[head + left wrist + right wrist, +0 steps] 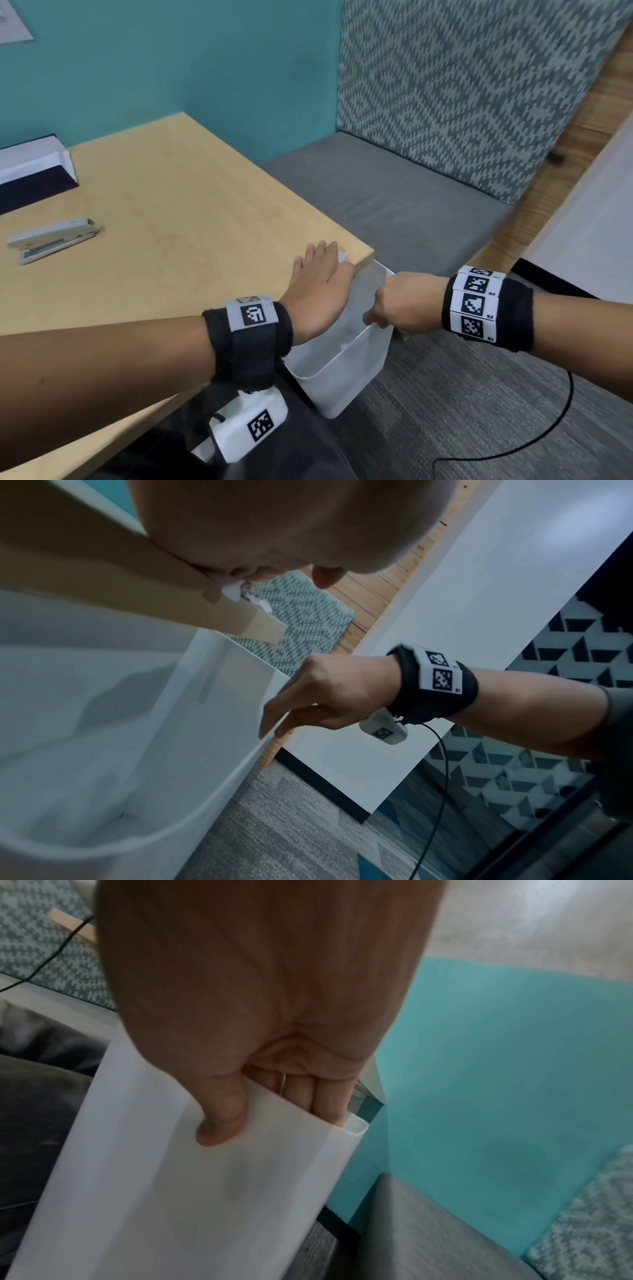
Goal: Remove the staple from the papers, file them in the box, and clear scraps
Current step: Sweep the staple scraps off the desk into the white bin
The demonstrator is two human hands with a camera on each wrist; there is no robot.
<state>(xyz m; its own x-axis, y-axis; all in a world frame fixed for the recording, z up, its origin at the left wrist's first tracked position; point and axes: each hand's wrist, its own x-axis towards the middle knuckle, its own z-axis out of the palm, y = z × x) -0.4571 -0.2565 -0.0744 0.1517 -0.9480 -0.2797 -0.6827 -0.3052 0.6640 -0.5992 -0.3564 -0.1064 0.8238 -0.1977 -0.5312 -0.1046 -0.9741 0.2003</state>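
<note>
The left hand (317,291) lies flat with fingers spread at the surface (178,219) corner, pushing paper scraps (342,256) toward the white bin (342,377), whose rim the right hand (400,301) pinches just below the edge. The stapler (51,240) at 9 o'clock and the file box (34,171) at 10 o'clock sit aside, so filing looks done; only the scraps seem left.

Small white paper scraps (342,256) at the bench (191,192) corner edge, partly under flat fingers, one torn bit overhanging the edge (263,606). White translucent bin (337,373) held just below that corner, tilted, mouth up toward the edge. File box (37,164), dark with white papers inside, far left on bench, well apart from scraps.
</note>
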